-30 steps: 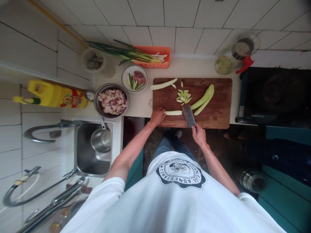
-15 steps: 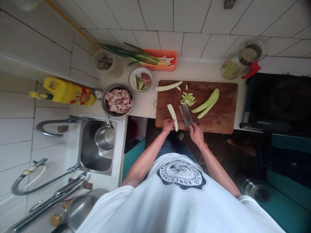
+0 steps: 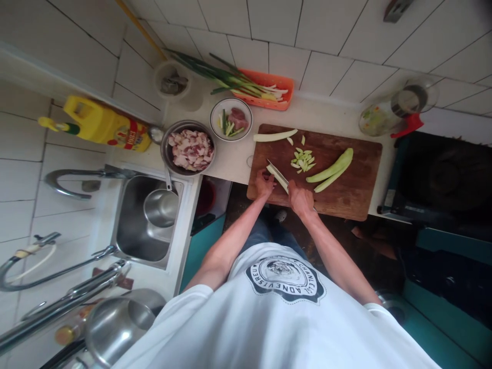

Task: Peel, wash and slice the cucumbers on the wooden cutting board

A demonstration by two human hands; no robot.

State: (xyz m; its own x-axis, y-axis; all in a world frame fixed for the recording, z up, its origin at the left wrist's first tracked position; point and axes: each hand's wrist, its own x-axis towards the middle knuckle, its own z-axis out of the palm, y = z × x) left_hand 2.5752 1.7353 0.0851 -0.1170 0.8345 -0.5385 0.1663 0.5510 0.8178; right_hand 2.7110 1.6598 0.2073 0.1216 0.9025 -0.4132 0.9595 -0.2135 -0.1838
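On the brown wooden cutting board (image 3: 346, 200), my left hand (image 3: 265, 184) is closed on a pale green peeled vegetable strip (image 3: 280, 180) near the front left. My right hand (image 3: 301, 198) grips a cleaver (image 3: 277, 171), its blade seen almost edge-on, lying along the strip. Whether the edge has entered the strip I cannot tell. Small slanted slices (image 3: 303, 160) form a pile beyond my hands. Another strip (image 3: 274, 136) rests at the board's back left, and larger pale green pieces (image 3: 332, 169) lie to the right.
Left of the board stand a pot of raw cut meat (image 3: 191, 149) and a plate (image 3: 212, 115) with meat and scallion. Behind are scallions in an orange basket (image 3: 288, 105). A sink (image 3: 123, 230) is at left, a stove (image 3: 442, 174) at right, with a glass jug (image 3: 378, 115) nearby.
My right hand has moved left and turned the cleaver from lying flat to nearly edge-on at the strip. My left hand has pulled the strip farther onto the board. The view has shifted slightly.
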